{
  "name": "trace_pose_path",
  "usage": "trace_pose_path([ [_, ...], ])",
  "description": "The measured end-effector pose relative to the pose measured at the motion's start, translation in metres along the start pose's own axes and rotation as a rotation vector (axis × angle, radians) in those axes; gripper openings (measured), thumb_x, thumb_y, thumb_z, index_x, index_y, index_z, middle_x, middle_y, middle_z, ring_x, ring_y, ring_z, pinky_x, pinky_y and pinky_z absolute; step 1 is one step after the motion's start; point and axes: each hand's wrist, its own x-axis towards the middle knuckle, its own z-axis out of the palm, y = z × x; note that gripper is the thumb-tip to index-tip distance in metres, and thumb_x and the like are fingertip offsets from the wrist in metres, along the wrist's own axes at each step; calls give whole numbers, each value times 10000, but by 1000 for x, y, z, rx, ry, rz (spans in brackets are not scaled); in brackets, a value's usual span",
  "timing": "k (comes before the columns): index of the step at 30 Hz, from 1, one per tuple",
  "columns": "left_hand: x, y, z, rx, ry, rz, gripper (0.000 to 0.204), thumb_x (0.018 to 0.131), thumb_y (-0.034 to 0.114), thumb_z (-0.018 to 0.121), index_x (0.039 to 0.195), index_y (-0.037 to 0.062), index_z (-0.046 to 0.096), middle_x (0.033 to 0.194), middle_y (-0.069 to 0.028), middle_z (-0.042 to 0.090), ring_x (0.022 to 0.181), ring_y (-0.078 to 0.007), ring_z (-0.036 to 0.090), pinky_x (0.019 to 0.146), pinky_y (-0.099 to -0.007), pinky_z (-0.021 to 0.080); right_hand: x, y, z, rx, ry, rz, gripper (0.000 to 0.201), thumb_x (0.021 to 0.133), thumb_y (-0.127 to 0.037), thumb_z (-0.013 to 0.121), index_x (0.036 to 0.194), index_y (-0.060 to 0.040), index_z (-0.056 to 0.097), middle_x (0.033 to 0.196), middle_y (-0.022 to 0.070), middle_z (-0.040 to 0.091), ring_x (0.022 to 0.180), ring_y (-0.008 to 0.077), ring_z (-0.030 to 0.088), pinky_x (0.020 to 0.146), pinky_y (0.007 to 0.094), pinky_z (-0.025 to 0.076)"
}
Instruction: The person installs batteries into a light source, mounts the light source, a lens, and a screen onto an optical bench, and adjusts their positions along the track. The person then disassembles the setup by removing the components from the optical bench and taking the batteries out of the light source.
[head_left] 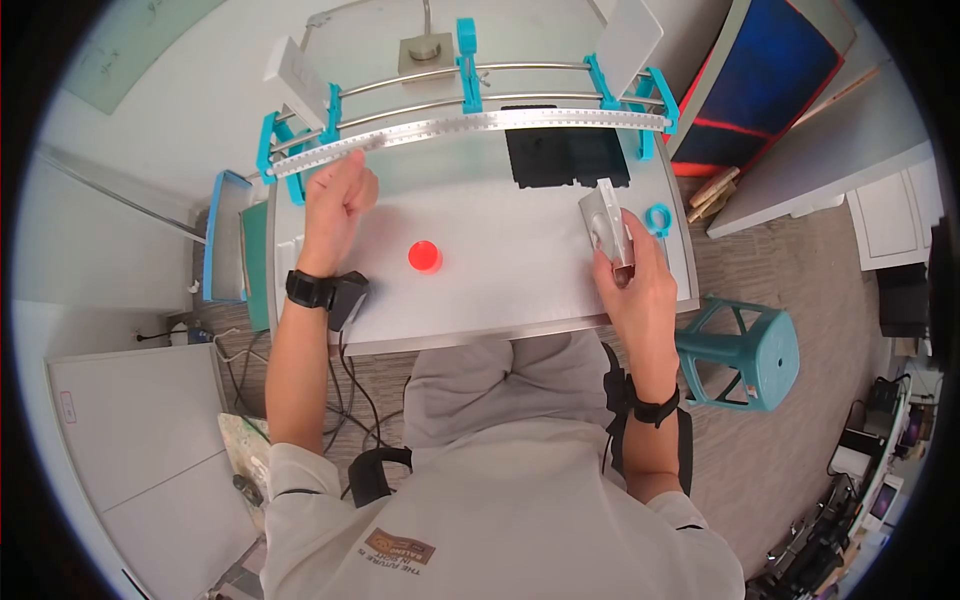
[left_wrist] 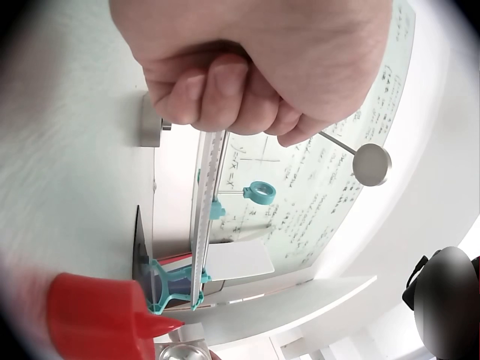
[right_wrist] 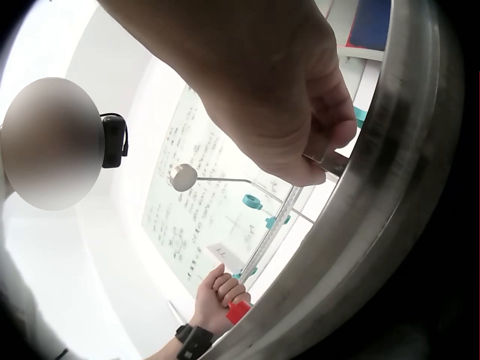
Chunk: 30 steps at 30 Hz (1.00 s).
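My left hand is curled into a fist near the left part of a metal ruler, and no held thing shows in it. My right hand grips a silvery, flat-sided object with a white edge, over the right side of the table. In the right wrist view the fingertips pinch its thin metal edge. Between the hands stands a red bottle; its pointed tip shows in the left wrist view. The ruler fronts a rod frame with turquoise supports.
A black sheet lies on the table below the ruler, with a turquoise ring near the right edge. White panels stand at both ends of the frame. A green stool is to the right; cables hang at the left.
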Motion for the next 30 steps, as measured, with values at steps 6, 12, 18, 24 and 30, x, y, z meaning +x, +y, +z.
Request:
trace_pose_path([
  [6,-1,-1,0,-6,5,-20,548,1085,291,534,617,134,293,574,50,279,549,-103,231,549,-314,187,3,3,2,-10,-6,46,552,862,-39,719,1386,-33,545,975,175,666,663,242,664,609,344,573],
  [12,0,1,1,5,9,-9,542,1081,282,537,622,136,289,584,49,272,556,-105,230,554,-315,190,4,4,7,17,43,36,568,864,-29,711,1400,-22,525,1016,203,674,705,267,679,628,356,581],
  [18,0,3,1,41,23,-51,545,1086,283,497,621,144,248,585,45,234,567,-120,227,578,-326,207,2,3,4,0,12,64,586,862,-36,729,1408,-23,517,955,168,636,698,267,656,613,362,572],
  [24,0,4,3,49,34,-47,553,1086,287,498,621,147,235,583,42,225,565,-124,223,582,-327,207,-3,-3,-14,-112,43,50,609,876,-171,781,1416,-48,526,934,136,613,698,247,628,619,356,520],
  [30,0,9,-10,195,-41,-126,418,1058,227,552,681,113,414,614,60,323,581,-75,285,581,-276,246,4,36,-54,-195,146,255,330,868,-237,794,1089,-2,725,865,138,679,705,263,649,672,372,526],
])
